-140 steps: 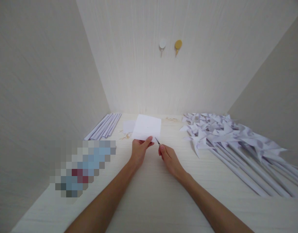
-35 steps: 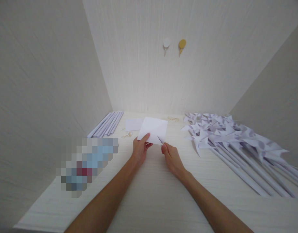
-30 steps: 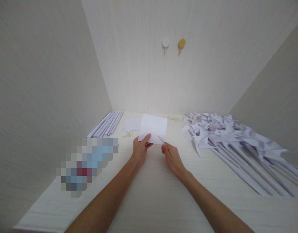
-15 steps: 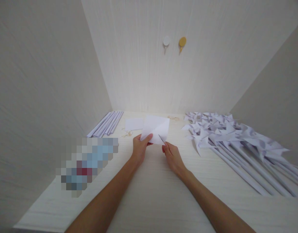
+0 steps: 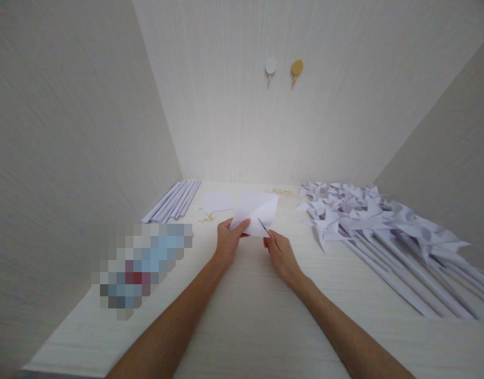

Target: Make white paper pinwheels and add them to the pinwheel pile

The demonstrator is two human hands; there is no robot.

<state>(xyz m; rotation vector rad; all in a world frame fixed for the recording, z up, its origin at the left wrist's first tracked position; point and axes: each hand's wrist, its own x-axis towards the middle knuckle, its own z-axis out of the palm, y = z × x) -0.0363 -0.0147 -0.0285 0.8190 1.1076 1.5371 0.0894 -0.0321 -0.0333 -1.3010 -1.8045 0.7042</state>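
Observation:
A white square of paper [image 5: 253, 206] with a diagonal crease is held up over the table. My left hand [image 5: 228, 239] pinches its lower left edge, thumb on top and fingers beneath. My right hand [image 5: 280, 253] is closed around scissors [image 5: 262, 225], whose thin dark blade lies across the sheet near its lower right corner. The handles are hidden inside my fingers. Behind the held sheet, to the left, white paper squares [image 5: 218, 202] lie flat on the table.
Rolled paper sticks [image 5: 171, 201] lie at the back left, with a blurred-out item [image 5: 147, 268] in front. Small beige bits [image 5: 209, 217] sit by the squares. Finished paper pinwheels [image 5: 356, 210] are heaped on the right. Two hooks [image 5: 296, 68] hang on the back wall [image 5: 226, 116].
The held paper has shifted slightly right and tilted, its right corner now closer to my right hand. Both hands keep their grip and have barely moved.

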